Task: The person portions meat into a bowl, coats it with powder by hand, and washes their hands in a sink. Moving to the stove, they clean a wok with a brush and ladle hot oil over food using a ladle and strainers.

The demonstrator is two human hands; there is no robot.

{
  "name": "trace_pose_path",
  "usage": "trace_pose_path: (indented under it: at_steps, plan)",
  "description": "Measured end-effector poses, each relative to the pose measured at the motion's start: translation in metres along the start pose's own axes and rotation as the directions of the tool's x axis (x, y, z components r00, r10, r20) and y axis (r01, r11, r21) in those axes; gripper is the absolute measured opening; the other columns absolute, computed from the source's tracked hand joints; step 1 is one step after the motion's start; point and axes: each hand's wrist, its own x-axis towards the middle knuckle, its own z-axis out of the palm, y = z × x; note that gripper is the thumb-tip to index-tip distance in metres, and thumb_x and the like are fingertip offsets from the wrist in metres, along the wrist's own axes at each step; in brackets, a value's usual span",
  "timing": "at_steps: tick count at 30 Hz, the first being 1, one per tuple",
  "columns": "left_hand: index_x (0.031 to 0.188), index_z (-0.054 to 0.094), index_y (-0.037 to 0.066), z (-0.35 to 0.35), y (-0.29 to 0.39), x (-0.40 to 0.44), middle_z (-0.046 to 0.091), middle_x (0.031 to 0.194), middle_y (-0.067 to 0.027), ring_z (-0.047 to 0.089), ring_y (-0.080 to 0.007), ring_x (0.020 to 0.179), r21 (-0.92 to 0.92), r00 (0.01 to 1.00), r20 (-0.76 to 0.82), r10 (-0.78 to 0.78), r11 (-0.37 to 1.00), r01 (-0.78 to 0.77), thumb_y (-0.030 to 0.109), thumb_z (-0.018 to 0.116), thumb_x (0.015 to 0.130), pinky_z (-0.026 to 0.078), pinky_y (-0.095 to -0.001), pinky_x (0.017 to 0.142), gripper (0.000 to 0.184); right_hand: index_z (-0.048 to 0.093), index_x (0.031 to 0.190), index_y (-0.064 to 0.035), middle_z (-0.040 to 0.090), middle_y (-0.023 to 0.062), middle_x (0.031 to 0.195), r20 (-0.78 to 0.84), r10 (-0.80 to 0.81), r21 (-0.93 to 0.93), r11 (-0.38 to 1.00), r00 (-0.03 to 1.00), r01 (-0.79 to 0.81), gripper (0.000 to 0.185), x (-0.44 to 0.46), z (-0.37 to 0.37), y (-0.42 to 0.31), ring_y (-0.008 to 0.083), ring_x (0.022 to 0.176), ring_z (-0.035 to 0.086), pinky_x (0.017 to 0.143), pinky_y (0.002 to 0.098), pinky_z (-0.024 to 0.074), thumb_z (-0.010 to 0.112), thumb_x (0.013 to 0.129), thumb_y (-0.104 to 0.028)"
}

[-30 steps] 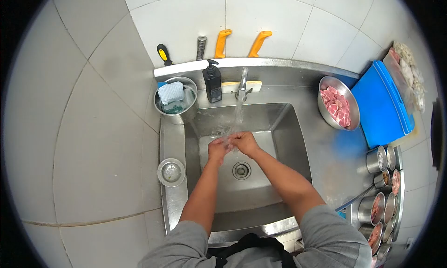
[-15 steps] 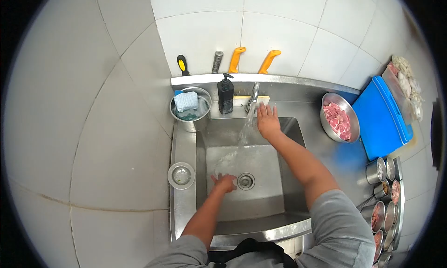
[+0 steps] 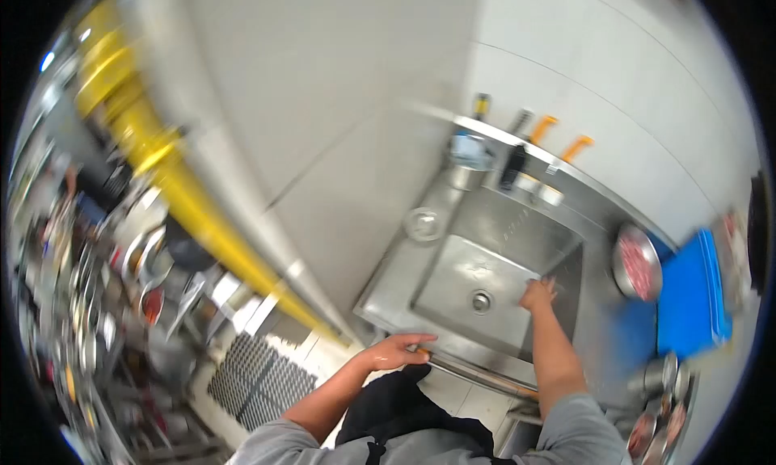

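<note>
My left hand (image 3: 398, 353) is off the basin, just in front of the sink's front edge, with fingers stretched out and nothing held. Over the right side of the steel sink (image 3: 457, 269) hangs my right hand (image 3: 539, 294), its fingers apart and holding nothing. The drain (image 3: 482, 302) lies to its left on the basin floor. Behind the basin stands the tap (image 3: 529, 182), blurred; only scattered drops show beneath it. A black pump bottle (image 3: 513, 168) is left of the tap.
A steel pot (image 3: 467, 176) with a sponge and a small strainer (image 3: 423, 224) sit on the left rim. To the right are a bowl of raw meat (image 3: 637, 263) and a blue bin (image 3: 689, 299). Yellow pipe (image 3: 206, 223), floor mat (image 3: 263, 382) and cluttered shelves fill the left.
The view has swung left. My left hand has come out of the basin toward me, and my right hand has dropped away from the tap. The running stream has stopped.
</note>
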Motion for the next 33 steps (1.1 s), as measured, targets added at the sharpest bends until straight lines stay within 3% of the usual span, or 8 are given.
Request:
trace_pose_path:
  at_steps: [3, 7, 11, 14, 16, 21, 23, 33]
  plan:
    - [0.136, 0.044, 0.010, 0.001, -0.055, -0.160, 0.047, 0.134, -0.0110, 0.042, -0.0225, 0.125, -0.210, 0.986, -0.085, -0.142, 0.970, 0.121, 0.030, 0.061, 0.088, 0.033, -0.0341, 0.105, 0.055, 0.056, 0.103, -0.0001, 0.052, 0.0188, 0.111, -0.568, 0.033, 0.549, 0.760, 0.823, 0.348, 0.027, -0.113, -0.081, -0.104, 0.0332, 0.107, 0.050, 0.091, 0.0435, 0.0405, 0.064, 0.079, -0.009]
    - [0.133, 0.048, 0.009, 0.002, -0.149, -0.290, 0.052, 0.129, -0.0123, 0.051, -0.0200, 0.115, -0.728, 0.788, -0.412, -0.458, 0.685, 0.017, 0.028, 0.066, 0.082, 0.040, -0.0325, 0.098, 0.058, 0.052, 0.082, 0.0002, 0.054, 0.0162, 0.094, -0.404, -0.290, 0.671, 0.551, 0.868, 0.496, 0.011, -0.210, -0.089, -0.190, 0.0311, 0.078, 0.056, 0.074, 0.0419, 0.0426, 0.062, 0.081, -0.006]
    - [0.126, 0.056, 0.012, 0.045, -0.313, -0.443, 0.061, 0.118, -0.0122, 0.059, -0.0272, 0.105, -0.115, 0.258, -0.616, -0.745, 0.408, 0.906, 0.031, 0.067, 0.079, 0.045, -0.0356, 0.091, 0.052, 0.053, 0.112, 0.0017, 0.058, 0.0211, 0.109, 0.159, -0.687, 0.901, 0.395, 0.709, 0.181, 0.032, -0.322, -0.030, -0.301, 0.0313, 0.082, 0.062, 0.084, 0.0423, 0.0455, 0.060, 0.082, -0.008]
    - [0.112, 0.066, 0.010, 0.079, -0.337, -0.503, 0.061, 0.116, -0.0185, 0.061, -0.0304, 0.105, -0.919, -0.096, -0.392, -0.915, 0.384, 0.091, 0.031, 0.071, 0.072, 0.047, -0.0354, 0.091, 0.045, 0.042, 0.131, 0.0002, 0.051, 0.0248, 0.125, 0.252, -0.852, 0.890, 0.390, 0.460, 0.235, 0.054, -0.353, -0.036, -0.398, 0.0337, 0.107, 0.058, 0.094, 0.0388, 0.0438, 0.060, 0.082, -0.014]
    - [0.110, 0.067, 0.010, 0.102, -0.359, -0.536, 0.062, 0.113, -0.0190, 0.062, -0.0298, 0.102, -0.792, -0.147, -0.555, -0.819, 0.465, 0.396, 0.030, 0.072, 0.070, 0.049, -0.0350, 0.088, 0.044, 0.039, 0.133, -0.0004, 0.050, 0.0260, 0.126, 0.139, -0.919, 0.899, 0.273, 0.370, 0.341, 0.059, -0.357, -0.015, -0.488, 0.0370, 0.114, 0.053, 0.097, 0.0392, 0.0419, 0.063, 0.081, -0.018]
    - [0.103, 0.068, 0.005, 0.097, -0.524, -0.632, 0.067, 0.098, -0.0204, 0.064, -0.0305, 0.097, -0.153, 0.388, -0.763, -0.517, 0.728, 0.669, 0.024, 0.073, 0.068, 0.050, -0.0371, 0.086, 0.041, 0.038, 0.131, 0.0039, 0.047, 0.0254, 0.131, 0.485, -0.588, 0.552, 0.780, 0.647, 0.295, 0.075, -0.313, 0.098, -0.719, 0.0389, 0.122, 0.044, 0.102, 0.0402, 0.0374, 0.071, 0.072, -0.030]
    - [0.101, 0.068, 0.002, 0.048, -0.512, -0.635, 0.066, 0.099, -0.0210, 0.063, -0.0327, 0.097, -0.866, -0.021, -0.423, -0.906, 0.397, 0.305, 0.023, 0.070, 0.069, 0.048, -0.0382, 0.087, 0.039, 0.039, 0.130, 0.0045, 0.046, 0.0252, 0.131, 0.567, -0.495, 0.440, 0.858, 0.659, 0.265, 0.078, -0.299, 0.143, -0.757, 0.0384, 0.122, 0.045, 0.102, 0.0405, 0.0374, 0.072, 0.070, -0.032]
    - [0.107, 0.061, 0.003, -0.391, -0.232, -0.541, 0.061, 0.110, -0.0163, 0.056, -0.0353, 0.105, 0.391, 0.433, -0.868, 0.241, 0.871, 0.297, 0.010, 0.064, 0.075, 0.044, -0.0420, 0.091, 0.033, 0.039, 0.127, 0.0079, 0.046, 0.0247, 0.127, 0.548, -0.401, 0.355, 0.906, 0.734, 0.230, 0.074, -0.339, -0.008, -0.764, 0.0385, 0.122, 0.041, 0.102, 0.0403, 0.0377, 0.070, 0.071, -0.028]
